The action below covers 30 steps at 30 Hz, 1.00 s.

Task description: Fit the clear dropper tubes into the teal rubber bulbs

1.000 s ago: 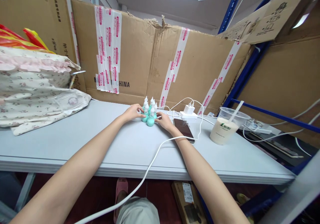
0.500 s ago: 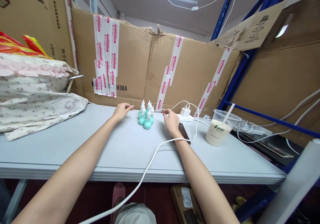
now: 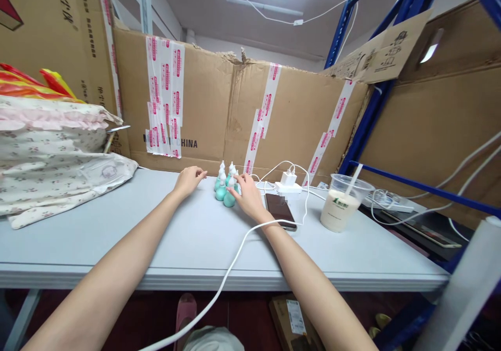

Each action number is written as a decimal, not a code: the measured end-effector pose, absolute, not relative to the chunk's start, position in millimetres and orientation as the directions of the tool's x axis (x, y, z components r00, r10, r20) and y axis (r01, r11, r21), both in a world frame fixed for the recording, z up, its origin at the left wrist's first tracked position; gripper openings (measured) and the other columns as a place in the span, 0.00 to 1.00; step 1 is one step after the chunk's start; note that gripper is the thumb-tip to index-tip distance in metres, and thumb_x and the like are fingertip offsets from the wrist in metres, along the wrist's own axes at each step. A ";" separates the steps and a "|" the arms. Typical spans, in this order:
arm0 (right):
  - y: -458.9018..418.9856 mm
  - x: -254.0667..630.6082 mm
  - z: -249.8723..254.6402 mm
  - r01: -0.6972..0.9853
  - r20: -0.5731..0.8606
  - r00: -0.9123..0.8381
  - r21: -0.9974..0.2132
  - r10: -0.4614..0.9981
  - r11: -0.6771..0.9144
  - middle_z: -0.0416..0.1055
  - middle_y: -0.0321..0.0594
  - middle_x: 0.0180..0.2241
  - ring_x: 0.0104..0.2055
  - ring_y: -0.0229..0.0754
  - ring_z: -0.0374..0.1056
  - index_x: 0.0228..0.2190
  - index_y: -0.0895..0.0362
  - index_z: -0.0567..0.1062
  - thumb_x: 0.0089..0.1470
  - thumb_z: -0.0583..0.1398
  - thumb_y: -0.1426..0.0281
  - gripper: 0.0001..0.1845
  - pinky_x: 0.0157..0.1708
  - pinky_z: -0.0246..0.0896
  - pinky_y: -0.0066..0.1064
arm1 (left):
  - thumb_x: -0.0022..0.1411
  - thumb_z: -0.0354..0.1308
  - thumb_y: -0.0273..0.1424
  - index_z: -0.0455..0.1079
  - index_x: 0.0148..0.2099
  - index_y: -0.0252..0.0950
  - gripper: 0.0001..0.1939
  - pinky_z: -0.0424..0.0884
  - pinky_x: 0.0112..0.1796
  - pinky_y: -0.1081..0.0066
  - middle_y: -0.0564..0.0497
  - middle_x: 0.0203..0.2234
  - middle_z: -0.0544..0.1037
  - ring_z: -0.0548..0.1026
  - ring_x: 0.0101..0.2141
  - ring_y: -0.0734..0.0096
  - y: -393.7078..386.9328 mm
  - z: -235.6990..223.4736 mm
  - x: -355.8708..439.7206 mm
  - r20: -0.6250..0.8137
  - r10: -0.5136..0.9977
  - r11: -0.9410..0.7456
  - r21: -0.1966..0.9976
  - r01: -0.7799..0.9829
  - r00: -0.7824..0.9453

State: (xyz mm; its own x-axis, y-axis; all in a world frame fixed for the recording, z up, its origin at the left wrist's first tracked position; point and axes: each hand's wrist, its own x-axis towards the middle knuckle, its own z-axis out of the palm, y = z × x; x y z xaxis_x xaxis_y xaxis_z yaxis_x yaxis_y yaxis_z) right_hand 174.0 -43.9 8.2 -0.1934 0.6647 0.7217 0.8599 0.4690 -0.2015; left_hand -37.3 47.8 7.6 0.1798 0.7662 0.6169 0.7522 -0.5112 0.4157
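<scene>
Several small teal bottles with white pointed tips [image 3: 220, 192] stand upright in a tight group on the grey table [image 3: 188, 246]. To their left hovers my left hand [image 3: 189, 180], fingers loosely bent, with nothing visible in it and a gap between it and the bottles. My right hand [image 3: 249, 198] is at the right side of the group. Its thumb and forefinger are apart at the front right bottle [image 3: 229, 199], and the hand covers part of the bottles behind. Whether the fingertips touch a bottle I cannot tell.
A dark phone [image 3: 279, 210] lies under a white cable [image 3: 238, 252] that crosses my right wrist. Behind it sits a white charger on a power strip [image 3: 287, 188]. A cup with a straw [image 3: 340, 210] stands right; a floral cloth [image 3: 58, 168] lies left. Cardboard [image 3: 207, 100] walls the back.
My right hand has moved left from above the phone to the bottles, uncovering the phone. My left hand has stayed nearly in place. The view has shifted slightly.
</scene>
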 end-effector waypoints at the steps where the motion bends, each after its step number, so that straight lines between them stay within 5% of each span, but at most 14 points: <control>1: -43.2 172.5 7.0 0.858 0.715 -0.195 -0.207 0.671 0.470 0.63 0.43 0.40 0.42 0.42 0.60 0.43 0.55 0.68 0.52 0.55 0.61 0.17 0.39 0.57 0.31 | 0.56 0.46 0.40 0.73 0.27 0.36 0.18 0.60 0.31 0.70 0.47 0.27 0.76 0.70 0.28 0.66 46.8 8.5 -36.1 0.628 0.756 -0.519 0.404 0.754 0.184; 6: -38.5 171.7 9.7 0.754 0.717 -0.116 -0.386 0.687 0.531 0.66 0.38 0.32 0.35 0.40 0.62 0.32 0.56 0.72 0.49 0.57 0.60 0.12 0.36 0.57 0.30 | 0.56 0.49 0.40 0.72 0.27 0.35 0.16 0.63 0.34 0.71 0.48 0.27 0.75 0.70 0.30 0.68 31.7 22.9 -20.7 0.708 0.666 -0.664 0.419 0.619 0.236; 9: -37.9 173.3 17.9 0.529 0.700 -0.056 -0.583 0.712 0.616 0.67 0.36 0.27 0.29 0.37 0.62 0.30 0.57 0.72 0.47 0.58 0.59 0.13 0.32 0.58 0.29 | 0.54 0.51 0.42 0.72 0.34 0.34 0.17 0.65 0.36 0.71 0.47 0.32 0.75 0.71 0.33 0.68 12.9 37.3 -4.9 0.729 0.621 -0.770 0.499 0.397 0.287; 12: -41.1 175.0 26.9 0.222 0.645 -0.025 -0.742 0.764 0.633 0.67 0.37 0.27 0.29 0.37 0.64 0.33 0.57 0.71 0.47 0.58 0.58 0.16 0.26 0.59 0.27 | 0.53 0.53 0.43 0.69 0.45 0.36 0.21 0.65 0.40 0.70 0.47 0.40 0.74 0.71 0.40 0.66 -5.5 45.7 9.2 0.632 0.619 -0.763 0.625 0.164 0.466; 15: -45.2 177.5 32.3 0.064 0.602 -0.065 -0.794 0.796 0.605 0.68 0.37 0.29 0.30 0.38 0.65 0.34 0.56 0.70 0.47 0.57 0.58 0.16 0.23 0.60 0.26 | 0.47 0.59 0.41 0.70 0.44 0.34 0.23 0.67 0.37 0.69 0.47 0.36 0.76 0.73 0.36 0.65 -15.7 42.7 16.6 0.438 0.652 -0.659 0.731 0.176 0.619; 18: -46.3 181.3 33.9 0.126 0.595 -0.116 -0.785 0.795 0.606 0.69 0.38 0.33 0.32 0.37 0.65 0.35 0.55 0.72 0.47 0.58 0.58 0.16 0.24 0.61 0.25 | 0.48 0.58 0.40 0.71 0.35 0.31 0.17 0.67 0.29 0.70 0.49 0.24 0.76 0.72 0.24 0.70 -18.3 35.5 17.8 0.315 0.704 -0.579 0.773 0.258 0.637; 22: -47.2 185.2 36.0 0.300 0.715 -0.066 -0.651 0.696 0.697 0.67 0.41 0.40 0.40 0.39 0.64 0.33 0.55 0.76 0.44 0.60 0.60 0.14 0.31 0.62 0.26 | 0.50 0.55 0.39 0.68 0.25 0.32 0.13 0.65 0.25 0.73 0.53 0.14 0.70 0.68 0.17 0.74 -20.6 33.0 18.5 0.388 0.729 -0.612 0.739 0.283 0.564; 30: -61.3 178.2 40.2 0.454 0.788 0.034 -0.560 0.615 0.693 0.69 0.41 0.40 0.40 0.40 0.66 0.33 0.53 0.77 0.46 0.60 0.63 0.12 0.31 0.63 0.28 | 0.51 0.53 0.38 0.64 0.21 0.33 0.14 0.62 0.22 0.75 0.55 0.11 0.67 0.64 0.15 0.77 -19.3 27.2 27.8 0.522 0.731 -0.668 0.678 0.306 0.440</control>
State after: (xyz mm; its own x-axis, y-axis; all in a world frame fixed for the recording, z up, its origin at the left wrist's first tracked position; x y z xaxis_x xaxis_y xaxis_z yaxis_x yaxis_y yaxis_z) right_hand 178.2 -61.3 40.2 0.0342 0.6147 0.7880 0.4545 0.6927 -0.5600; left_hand 27.8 -19.3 27.2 0.4400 0.7307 0.5219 0.3063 -0.6685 0.6777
